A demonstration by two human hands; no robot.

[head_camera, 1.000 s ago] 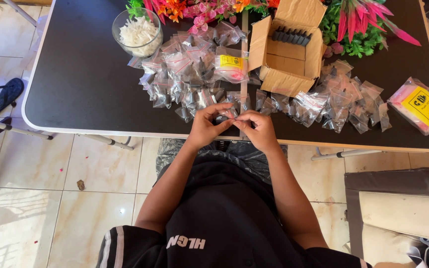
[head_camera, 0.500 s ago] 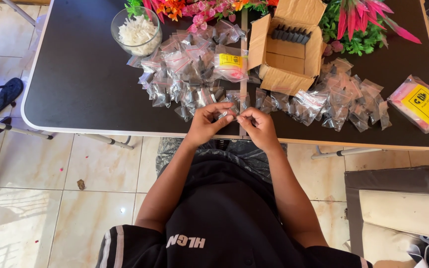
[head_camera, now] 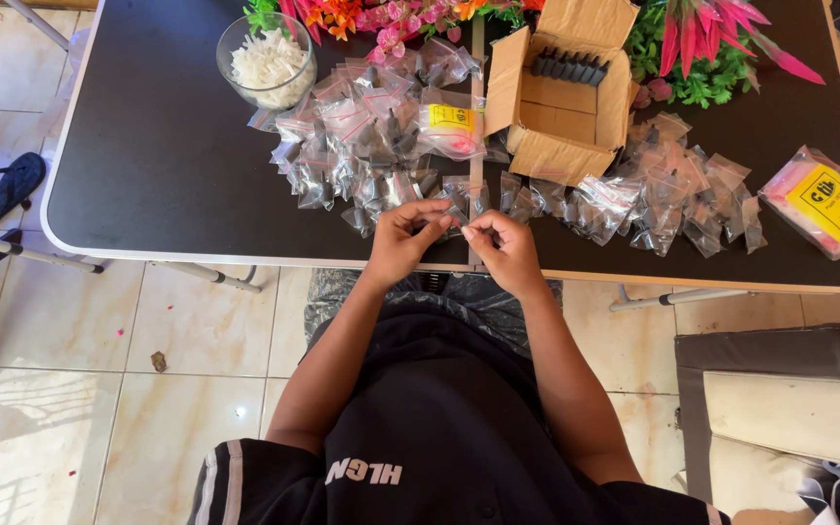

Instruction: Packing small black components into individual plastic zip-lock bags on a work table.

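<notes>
Both hands meet over the near edge of the black rectangular folding table (head_camera: 157, 165). The left hand (head_camera: 402, 238) and the right hand (head_camera: 503, 248) pinch a small clear zip-top plastic bag (head_camera: 456, 216) between thumbs and fingertips, fingers narrow around it; what the bag holds looks like a small dark piece, though it is too small to be sure. Just beyond lies a heap of filled clear plastic bags (head_camera: 362, 146), with a second heap (head_camera: 663, 194) to the right. An open brown cardboard box (head_camera: 561, 87) stands between them, farther back. A round glass bowl of white pieces (head_camera: 266, 60) sits far left.
</notes>
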